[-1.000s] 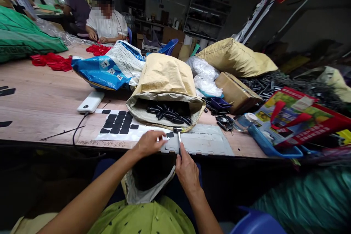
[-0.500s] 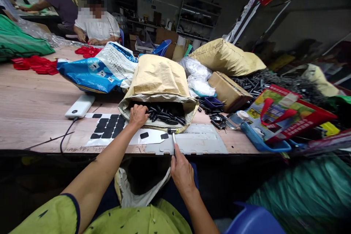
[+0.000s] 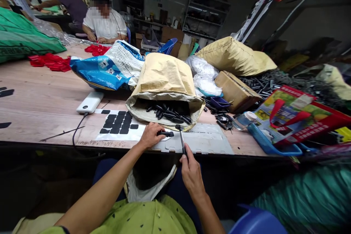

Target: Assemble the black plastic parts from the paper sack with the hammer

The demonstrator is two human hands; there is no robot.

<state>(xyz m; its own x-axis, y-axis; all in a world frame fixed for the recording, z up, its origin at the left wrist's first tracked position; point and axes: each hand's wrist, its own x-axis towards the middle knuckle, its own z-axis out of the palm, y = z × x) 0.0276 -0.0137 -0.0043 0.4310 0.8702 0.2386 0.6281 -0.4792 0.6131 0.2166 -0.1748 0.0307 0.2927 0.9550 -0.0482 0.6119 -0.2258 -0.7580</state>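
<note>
I'm watching the left hand [image 3: 151, 135] gripping a black piece [image 3: 166, 134] over the grey plate [image 3: 205, 140] on the table [image 3: 41, 89], while the right hand [image 3: 190, 170] is holding a small hammer [image 3: 182, 140] by its handle, its head near the piece's end. Just behind, a tan sack [image 3: 167, 71] is gaping toward the hands, loose black parts [image 3: 166, 112] lying in its mouth, and a white sheet [image 3: 135, 135] of dark patches [image 3: 117, 122] is lying to the left. Farther back, a co-worker in a white top [image 3: 105, 25] is sitting by some red pieces [image 3: 97, 50].
</note>
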